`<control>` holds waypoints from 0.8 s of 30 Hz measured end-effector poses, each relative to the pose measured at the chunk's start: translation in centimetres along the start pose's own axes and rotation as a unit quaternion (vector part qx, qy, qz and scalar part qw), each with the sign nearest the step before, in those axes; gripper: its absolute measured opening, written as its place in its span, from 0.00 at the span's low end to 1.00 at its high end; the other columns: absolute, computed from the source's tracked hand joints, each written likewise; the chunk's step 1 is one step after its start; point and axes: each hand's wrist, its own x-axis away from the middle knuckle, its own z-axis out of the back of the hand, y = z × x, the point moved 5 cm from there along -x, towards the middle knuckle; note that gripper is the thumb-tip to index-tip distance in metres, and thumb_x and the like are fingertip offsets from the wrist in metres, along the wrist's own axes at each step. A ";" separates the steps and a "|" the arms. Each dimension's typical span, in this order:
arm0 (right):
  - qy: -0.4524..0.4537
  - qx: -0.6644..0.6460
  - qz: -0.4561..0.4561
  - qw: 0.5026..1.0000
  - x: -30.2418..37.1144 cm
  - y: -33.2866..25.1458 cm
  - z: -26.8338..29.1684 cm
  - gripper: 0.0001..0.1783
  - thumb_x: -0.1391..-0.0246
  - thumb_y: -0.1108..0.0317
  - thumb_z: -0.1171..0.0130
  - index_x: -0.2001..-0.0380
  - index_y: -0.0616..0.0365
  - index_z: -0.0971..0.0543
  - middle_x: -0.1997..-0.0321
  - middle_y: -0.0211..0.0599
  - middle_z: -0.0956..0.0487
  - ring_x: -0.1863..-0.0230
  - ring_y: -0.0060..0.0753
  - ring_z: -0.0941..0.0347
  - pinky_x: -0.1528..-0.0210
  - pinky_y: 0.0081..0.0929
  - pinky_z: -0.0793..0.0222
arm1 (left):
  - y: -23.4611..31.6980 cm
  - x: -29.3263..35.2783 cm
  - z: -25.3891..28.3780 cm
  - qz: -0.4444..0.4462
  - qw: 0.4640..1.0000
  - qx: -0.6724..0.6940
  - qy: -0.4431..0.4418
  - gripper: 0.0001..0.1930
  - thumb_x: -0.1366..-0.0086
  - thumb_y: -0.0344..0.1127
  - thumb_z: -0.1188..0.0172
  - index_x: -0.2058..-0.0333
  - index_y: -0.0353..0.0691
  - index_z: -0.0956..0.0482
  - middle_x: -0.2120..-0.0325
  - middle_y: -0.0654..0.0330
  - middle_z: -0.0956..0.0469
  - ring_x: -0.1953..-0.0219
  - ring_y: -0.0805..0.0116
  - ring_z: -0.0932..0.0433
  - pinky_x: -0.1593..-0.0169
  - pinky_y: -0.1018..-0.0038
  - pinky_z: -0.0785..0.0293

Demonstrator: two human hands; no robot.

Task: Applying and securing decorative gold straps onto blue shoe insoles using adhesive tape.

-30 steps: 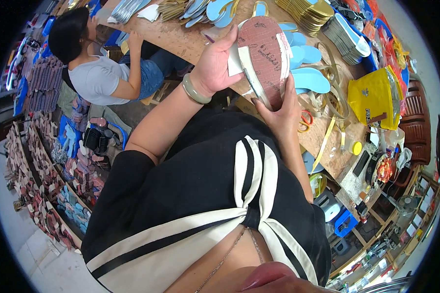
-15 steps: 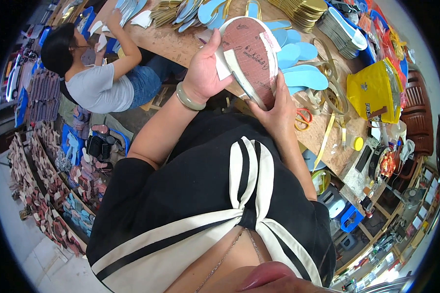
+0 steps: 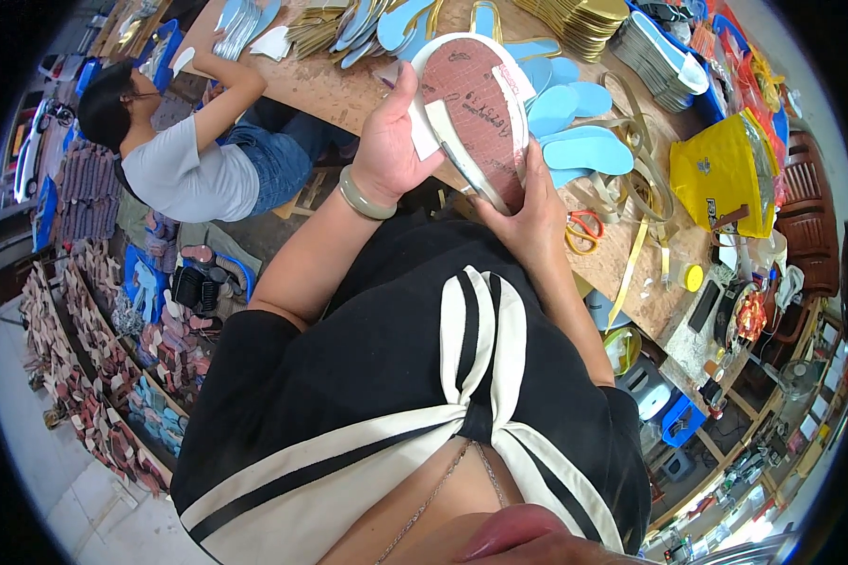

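A reddish-brown shoe sole [image 3: 476,113] with a pale rim is held up in two hands at the upper centre of the frame.
The right hand [image 3: 530,212] closes around its narrow lower end, thumb in front; the left hand [image 3: 386,151] is half open at its left side, thumb raised, fingers partly hidden behind a white piece [image 3: 424,134], so its grip cannot be told. Right of the sole, light-blue insoles [image 3: 589,153] overlap on the wooden table [image 3: 643,297], near coiled tan strapping [image 3: 661,195], scissors [image 3: 584,233] and a yellow bag [image 3: 716,179]. A co-worker [image 3: 188,169] sits at the upper left.
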 end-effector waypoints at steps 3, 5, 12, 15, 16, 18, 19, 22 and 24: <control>-0.005 -0.010 0.000 1.000 -0.2 0.2 -0.1 0.52 0.68 0.60 0.28 0.41 0.69 0.44 0.53 0.55 0.27 0.57 0.50 0.26 0.59 0.34 0.28 | 0.0 -0.2 0.1 0.002 1.000 0.002 0.000 0.28 0.30 0.53 0.66 0.43 0.38 0.39 0.46 0.55 0.33 0.43 0.59 0.34 0.39 0.60 0.39; -0.008 -0.010 -0.004 1.000 -0.3 0.3 -0.2 0.52 0.68 0.60 0.29 0.41 0.69 0.44 0.53 0.55 0.28 0.57 0.50 0.26 0.59 0.34 0.28 | 0.0 -0.3 0.2 0.005 1.000 0.001 0.001 0.28 0.30 0.53 0.66 0.43 0.37 0.39 0.46 0.55 0.33 0.43 0.59 0.34 0.40 0.60 0.39; 0.001 -0.005 -0.001 1.000 -0.4 0.4 -0.1 0.52 0.68 0.62 0.28 0.40 0.69 0.44 0.53 0.55 0.27 0.56 0.49 0.26 0.57 0.34 0.28 | 0.0 -0.6 0.0 0.004 1.000 -0.014 -0.014 0.28 0.30 0.54 0.67 0.43 0.37 0.40 0.45 0.54 0.34 0.43 0.58 0.34 0.39 0.59 0.40; 0.000 -0.005 -0.005 1.000 -0.4 0.5 0.0 0.52 0.68 0.62 0.28 0.40 0.69 0.44 0.53 0.54 0.27 0.56 0.48 0.26 0.57 0.33 0.28 | -0.2 -0.8 0.2 0.014 1.000 -0.004 -0.006 0.28 0.30 0.53 0.66 0.43 0.38 0.39 0.47 0.55 0.32 0.44 0.59 0.33 0.40 0.60 0.38; 0.000 -0.005 -0.005 1.000 -0.4 0.4 0.0 0.52 0.68 0.62 0.28 0.40 0.69 0.44 0.53 0.54 0.27 0.56 0.48 0.26 0.57 0.33 0.28 | -0.3 -0.8 0.3 0.021 1.000 0.004 -0.002 0.28 0.30 0.54 0.66 0.43 0.38 0.39 0.47 0.55 0.32 0.44 0.59 0.33 0.40 0.60 0.39; 0.000 -0.007 -0.012 1.000 -0.4 0.3 0.1 0.52 0.68 0.62 0.29 0.40 0.69 0.44 0.53 0.54 0.27 0.56 0.48 0.26 0.57 0.33 0.28 | -0.3 -0.9 0.4 0.022 1.000 0.006 0.004 0.28 0.30 0.54 0.66 0.43 0.39 0.39 0.46 0.55 0.32 0.44 0.59 0.33 0.40 0.60 0.39; 0.000 -0.007 -0.012 1.000 -0.4 0.4 0.1 0.52 0.68 0.62 0.29 0.40 0.69 0.44 0.53 0.54 0.27 0.56 0.48 0.26 0.57 0.33 0.28 | -0.3 -0.9 0.4 0.023 1.000 0.009 0.010 0.28 0.31 0.55 0.67 0.43 0.39 0.38 0.46 0.56 0.32 0.43 0.59 0.34 0.39 0.60 0.39; 0.000 -0.004 -0.010 1.000 -0.3 0.4 0.0 0.52 0.68 0.62 0.29 0.40 0.68 0.44 0.53 0.53 0.27 0.56 0.47 0.26 0.57 0.33 0.28 | -0.3 -0.9 0.6 0.021 1.000 0.006 0.010 0.28 0.31 0.55 0.67 0.43 0.40 0.38 0.46 0.56 0.33 0.43 0.59 0.34 0.39 0.60 0.39; 0.006 -0.001 -0.004 1.000 -0.3 0.1 0.2 0.52 0.68 0.62 0.29 0.40 0.67 0.44 0.54 0.52 0.27 0.57 0.47 0.26 0.58 0.33 0.28 | -0.1 -0.8 0.8 0.021 1.000 0.021 -0.001 0.28 0.31 0.55 0.67 0.43 0.40 0.39 0.46 0.56 0.33 0.43 0.59 0.34 0.39 0.60 0.39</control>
